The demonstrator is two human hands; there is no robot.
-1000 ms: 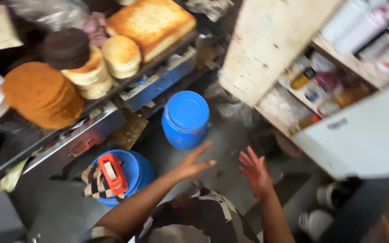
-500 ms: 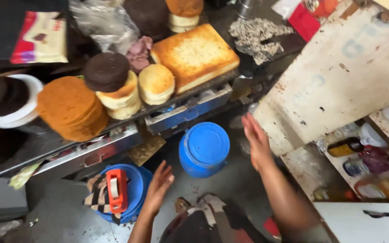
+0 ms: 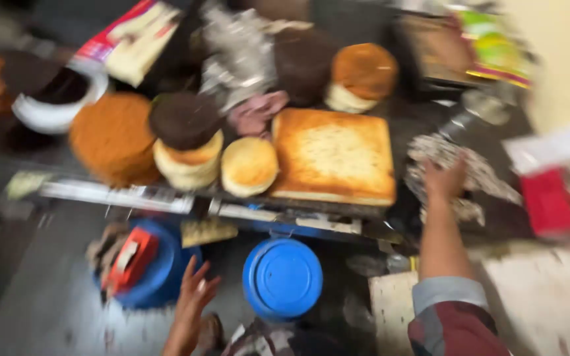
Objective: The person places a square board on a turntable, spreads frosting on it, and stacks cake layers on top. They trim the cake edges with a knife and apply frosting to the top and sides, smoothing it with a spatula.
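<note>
The right hand lies on a crumpled patterned wrapper on the surface, fingers curled, grip too blurred to tell. Press flat and pull slowly. The left hand, fingers spread, hovers near a blue tub. A red-and-cream packet lies at the back left.

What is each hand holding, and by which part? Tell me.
Left hand holds nothing, fingers spread. Right hand rests on the patterned silvery sheet; too blurred to tell a grip.
</note>
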